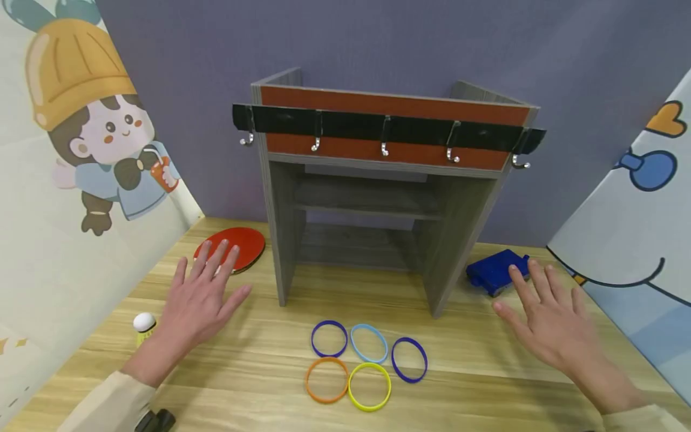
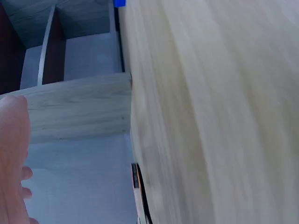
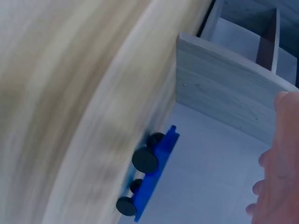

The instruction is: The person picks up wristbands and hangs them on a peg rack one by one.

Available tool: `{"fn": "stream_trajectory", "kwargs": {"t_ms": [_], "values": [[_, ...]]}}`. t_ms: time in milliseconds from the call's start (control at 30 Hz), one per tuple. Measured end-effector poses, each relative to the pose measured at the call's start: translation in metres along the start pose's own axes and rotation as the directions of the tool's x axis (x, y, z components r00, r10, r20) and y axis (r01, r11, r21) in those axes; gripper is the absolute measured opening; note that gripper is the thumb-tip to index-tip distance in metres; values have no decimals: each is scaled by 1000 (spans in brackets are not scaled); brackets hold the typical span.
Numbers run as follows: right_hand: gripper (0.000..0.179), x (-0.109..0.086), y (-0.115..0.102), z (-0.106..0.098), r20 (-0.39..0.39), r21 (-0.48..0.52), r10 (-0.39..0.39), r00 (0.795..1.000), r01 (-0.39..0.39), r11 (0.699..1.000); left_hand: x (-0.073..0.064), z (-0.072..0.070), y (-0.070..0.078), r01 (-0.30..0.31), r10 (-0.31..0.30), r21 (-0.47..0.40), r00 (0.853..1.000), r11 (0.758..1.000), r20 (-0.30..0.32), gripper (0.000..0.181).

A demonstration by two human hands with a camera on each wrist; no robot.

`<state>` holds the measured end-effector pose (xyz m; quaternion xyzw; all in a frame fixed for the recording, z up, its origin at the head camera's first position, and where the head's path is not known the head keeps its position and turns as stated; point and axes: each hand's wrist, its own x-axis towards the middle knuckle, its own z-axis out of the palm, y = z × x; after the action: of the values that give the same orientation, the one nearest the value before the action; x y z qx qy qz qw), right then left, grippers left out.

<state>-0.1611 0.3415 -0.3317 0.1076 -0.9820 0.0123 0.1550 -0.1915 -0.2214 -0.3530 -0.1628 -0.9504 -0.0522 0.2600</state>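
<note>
My left hand (image 1: 198, 305) is held palm down with its fingers spread, overlapping a red table tennis paddle (image 1: 245, 245) in the head view. On the other side, my right hand (image 1: 556, 324) is also spread and holds nothing, nearest a blue toy cart (image 1: 493, 271). Black wheels (image 3: 145, 160) show under that cart in the right wrist view. Between the hands, several thin rings lie flat on the table: dark blue (image 1: 313, 341), light blue (image 1: 353, 342), another dark blue (image 1: 425, 363), orange (image 1: 308, 384) and yellow (image 1: 388, 390).
Behind the rings stands a grey wooden shelf unit (image 1: 281, 240) with a red-brown front board (image 1: 345, 98). A black rail (image 1: 351, 122) with several silver hooks (image 1: 384, 149) crosses it. A white-capped shuttlecock-like object (image 1: 144, 323) is by the left forearm. Printed walls flank the table (image 1: 243, 384).
</note>
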Motion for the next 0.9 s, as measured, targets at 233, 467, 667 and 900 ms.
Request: {"fn": "stream_trajectory", "kwargs": {"t_ms": [233, 467, 667, 900], "values": [[74, -3, -16, 12, -94, 26, -67, 993, 70, 997, 12, 0, 10, -27, -38, -416, 989, 909, -145, 39], [34, 0, -52, 32, -58, 184, -171, 984, 179, 967, 27, -1, 20, -48, -218, -721, 937, 691, -272, 17], [27, 6, -87, 48, -17, 317, -245, 969, 238, 918, 46, 1, 36, -43, -359, -868, 900, 494, -249, 18], [13, 15, -111, 55, 53, 289, -240, 969, 215, 933, 60, 9, 51, -123, -402, -892, 860, 435, -315, 21]]}}
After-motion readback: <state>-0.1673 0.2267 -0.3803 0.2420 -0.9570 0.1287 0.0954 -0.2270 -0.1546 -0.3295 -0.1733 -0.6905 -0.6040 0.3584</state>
